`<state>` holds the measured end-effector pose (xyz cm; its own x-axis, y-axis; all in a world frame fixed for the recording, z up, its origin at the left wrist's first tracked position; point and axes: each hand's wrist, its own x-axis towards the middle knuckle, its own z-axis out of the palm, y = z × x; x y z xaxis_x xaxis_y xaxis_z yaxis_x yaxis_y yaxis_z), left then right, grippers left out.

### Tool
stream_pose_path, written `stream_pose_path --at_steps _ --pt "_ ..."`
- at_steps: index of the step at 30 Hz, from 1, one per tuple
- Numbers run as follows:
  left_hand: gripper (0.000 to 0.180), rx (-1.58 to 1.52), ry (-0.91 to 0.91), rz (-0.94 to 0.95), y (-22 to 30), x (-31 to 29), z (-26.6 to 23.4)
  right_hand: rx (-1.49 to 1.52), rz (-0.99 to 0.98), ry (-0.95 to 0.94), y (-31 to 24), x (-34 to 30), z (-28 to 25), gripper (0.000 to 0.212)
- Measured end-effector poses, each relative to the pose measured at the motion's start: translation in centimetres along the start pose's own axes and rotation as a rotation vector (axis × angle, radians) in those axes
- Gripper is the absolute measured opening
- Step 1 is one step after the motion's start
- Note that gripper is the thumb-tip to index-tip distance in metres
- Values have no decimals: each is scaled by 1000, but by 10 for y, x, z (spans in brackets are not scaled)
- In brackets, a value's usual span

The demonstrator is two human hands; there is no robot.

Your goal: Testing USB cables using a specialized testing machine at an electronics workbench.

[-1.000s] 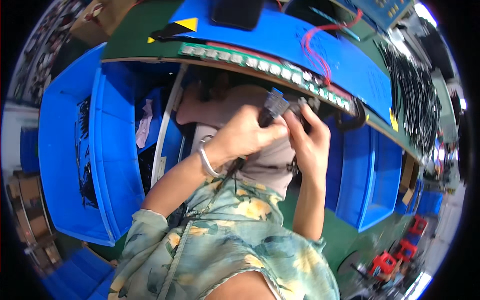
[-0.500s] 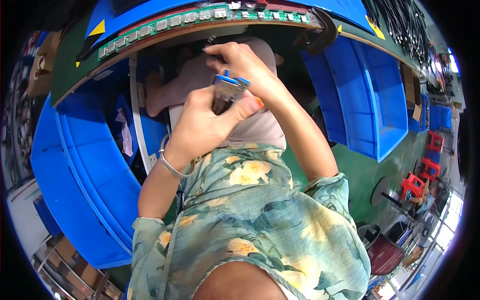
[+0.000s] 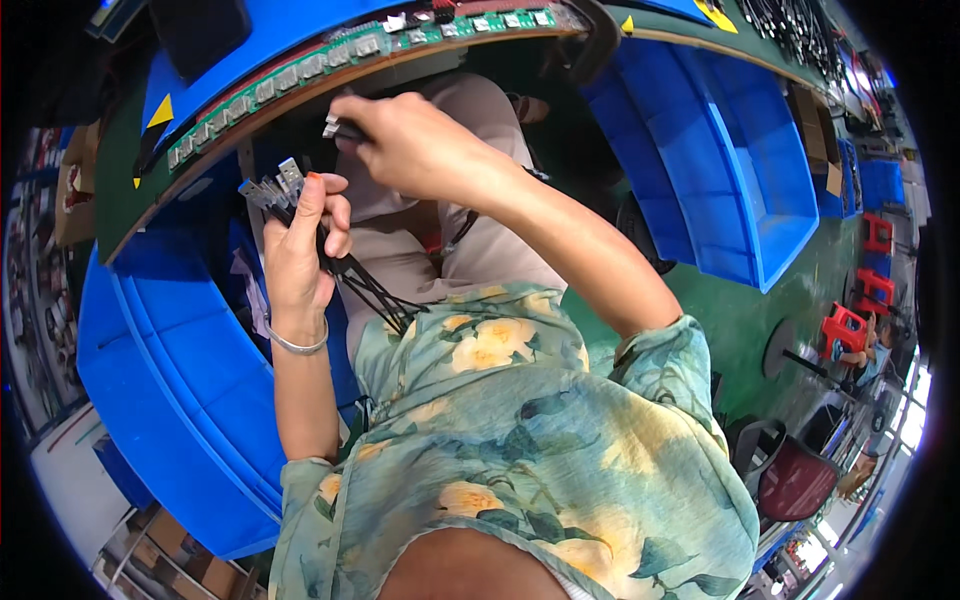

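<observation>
My left hand [image 3: 300, 245] is closed around a bundle of black USB cables [image 3: 368, 290], whose cords trail down over my lap. Their metal plugs [image 3: 288, 178], at least one with a blue insert, stick up past my thumb. Farther from me and to the right, my right hand [image 3: 410, 140] pinches a single cable plug [image 3: 340, 130] with a metal tip and black body, held just short of the bench edge. The two hands are apart. Along that edge runs a row of green circuit boards [image 3: 265, 92] with metal sockets.
Blue bins stand on both sides under the bench, one at the left [image 3: 175, 360] and one at the right [image 3: 715, 150]. A dark clamp [image 3: 595, 45] grips the bench edge. More black cables [image 3: 790, 30] lie at the far right, and red stools [image 3: 842, 328] stand beyond.
My left hand has moved left and turned, so the plugs and cords show. My right hand has shifted left toward the row of boards, and its plug now shows clearly.
</observation>
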<state>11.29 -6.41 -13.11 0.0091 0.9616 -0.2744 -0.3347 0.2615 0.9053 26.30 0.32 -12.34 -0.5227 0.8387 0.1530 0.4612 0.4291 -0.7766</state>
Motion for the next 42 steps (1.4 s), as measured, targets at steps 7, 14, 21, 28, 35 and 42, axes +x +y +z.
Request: stream_pose_path --at_steps 7,14,21,28,35,42 --pt "17 16 -238 -165 -4 -2 33 674 310 301 -19 -42 -21 14" --pt "18 -22 -387 -143 -6 -5 37 660 323 356 -32 -57 -20 20" --pt "21 -110 -331 -128 0 -4 40 220 319 305 -25 -71 -20 8" --pt "24 60 -426 -116 -1 -7 41 693 398 540 -38 -59 -15 9" --pt "25 -6 -86 292 6 -6 40 602 357 621 -42 -71 -54 11" --pt "18 173 -230 147 18 -16 49 497 266 533 -48 -55 -38 21"
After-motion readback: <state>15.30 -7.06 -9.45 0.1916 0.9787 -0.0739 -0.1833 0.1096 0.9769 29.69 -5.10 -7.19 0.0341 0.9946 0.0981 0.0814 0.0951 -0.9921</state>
